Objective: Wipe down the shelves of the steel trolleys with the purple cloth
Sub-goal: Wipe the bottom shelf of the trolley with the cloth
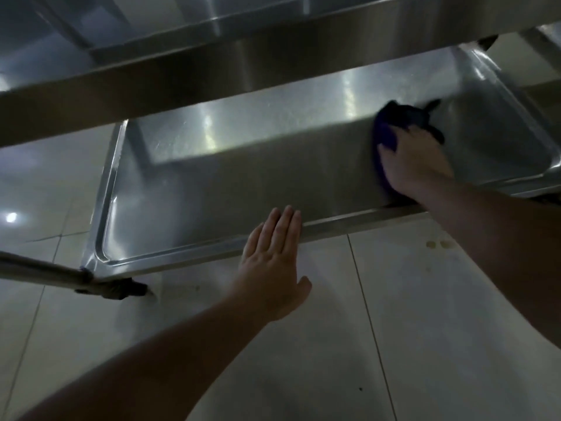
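Observation:
The steel trolley's bottom shelf (212, 189) lies low over the tiled floor, a shallow tray with a raised rim. My right hand (416, 162) presses the purple cloth (387, 132) flat onto the right part of that shelf, and the hand covers much of the cloth. My left hand (273, 256) is flat with straight fingers, its fingertips touching the shelf's front rim (349, 218) near the middle. The upper shelf's edge (182, 77) crosses the top of the view.
A trolley leg with a black caster (121, 288) stands at the front left corner. Pale floor tiles (394, 329) spread in front, with two small stains (438, 244) near the shelf's right front. More steel shelving (151, 22) fills the top.

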A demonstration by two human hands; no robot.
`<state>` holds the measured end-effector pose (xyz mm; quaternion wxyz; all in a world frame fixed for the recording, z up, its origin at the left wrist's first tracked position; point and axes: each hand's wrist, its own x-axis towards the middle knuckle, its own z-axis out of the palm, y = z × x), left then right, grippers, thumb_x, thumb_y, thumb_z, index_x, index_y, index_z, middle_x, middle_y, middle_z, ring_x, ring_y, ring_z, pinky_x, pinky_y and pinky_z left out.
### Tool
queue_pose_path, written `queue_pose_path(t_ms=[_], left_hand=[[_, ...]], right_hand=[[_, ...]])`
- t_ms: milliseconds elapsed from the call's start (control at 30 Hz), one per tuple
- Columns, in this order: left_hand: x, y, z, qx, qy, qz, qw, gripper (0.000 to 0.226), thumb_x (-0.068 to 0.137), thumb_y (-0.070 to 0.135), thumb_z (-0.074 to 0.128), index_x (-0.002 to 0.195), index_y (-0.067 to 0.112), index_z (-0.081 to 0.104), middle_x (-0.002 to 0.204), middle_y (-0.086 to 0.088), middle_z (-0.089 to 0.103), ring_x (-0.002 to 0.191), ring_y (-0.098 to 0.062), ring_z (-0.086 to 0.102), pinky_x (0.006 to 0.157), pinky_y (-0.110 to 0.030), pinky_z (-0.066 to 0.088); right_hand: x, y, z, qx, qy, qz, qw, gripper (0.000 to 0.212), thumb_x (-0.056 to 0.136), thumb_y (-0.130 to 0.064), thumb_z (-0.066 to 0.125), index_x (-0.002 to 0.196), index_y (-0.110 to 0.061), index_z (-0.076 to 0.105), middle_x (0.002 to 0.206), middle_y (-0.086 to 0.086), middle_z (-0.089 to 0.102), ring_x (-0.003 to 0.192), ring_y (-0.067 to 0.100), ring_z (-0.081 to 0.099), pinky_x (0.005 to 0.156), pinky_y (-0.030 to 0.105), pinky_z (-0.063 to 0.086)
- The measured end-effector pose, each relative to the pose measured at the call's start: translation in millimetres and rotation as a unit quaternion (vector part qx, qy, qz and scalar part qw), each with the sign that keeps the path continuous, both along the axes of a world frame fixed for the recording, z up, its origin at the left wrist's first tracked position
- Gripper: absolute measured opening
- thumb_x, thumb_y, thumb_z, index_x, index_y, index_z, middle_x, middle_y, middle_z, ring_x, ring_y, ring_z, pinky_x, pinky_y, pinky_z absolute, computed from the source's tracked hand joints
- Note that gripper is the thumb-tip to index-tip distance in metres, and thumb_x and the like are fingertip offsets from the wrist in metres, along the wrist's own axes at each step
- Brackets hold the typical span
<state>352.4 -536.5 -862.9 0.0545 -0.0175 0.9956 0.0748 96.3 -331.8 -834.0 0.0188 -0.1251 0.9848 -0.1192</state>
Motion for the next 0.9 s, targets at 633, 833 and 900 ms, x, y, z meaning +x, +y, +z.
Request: queue_pose_path(t_ms=[633,833,900], left_hand=[[57,-207,32,0.071,0.010,0.240,0.968,0.075,0.108,0.058,0.039,0.168,0.024,0.010,0.178,0.002,0.004,0.161,-0.013,-0.003,0.127,-0.052,0.009],[53,-212,16,0.056,0.039,0.264,0.962,0.084,0.105,0.069,0.030,0.170,0.022,0.005,0.178,0.001,-0.002,0.162,-0.014,-0.006,0.128,-0.040,-0.001],[52,-210,16,0.045,0.033,0.261,0.964,0.084,0.105,0.069,0.026,0.170,0.019,0.005,0.178,0.000,-0.002,0.162,-0.013,-0.006,0.128,-0.036,-0.004]], right_hand=[[75,-94,8,0.019,0.004,0.145,0.989,0.053,0.103,-0.044,0.045,0.149,-0.018,0.050,0.137,0.021,0.058,0.124,0.042,0.054,0.105,0.046,0.044],[56,-69,8,0.049,-0.040,-0.101,0.993,0.063,0.107,-0.049,0.029,0.161,-0.017,0.026,0.163,0.018,0.033,0.150,0.039,0.030,0.123,0.052,0.025],[68,-114,7,0.036,-0.063,-0.133,0.988,0.065,0.106,-0.051,0.026,0.163,-0.019,0.024,0.170,0.012,0.021,0.155,0.033,0.019,0.125,0.050,0.017]])
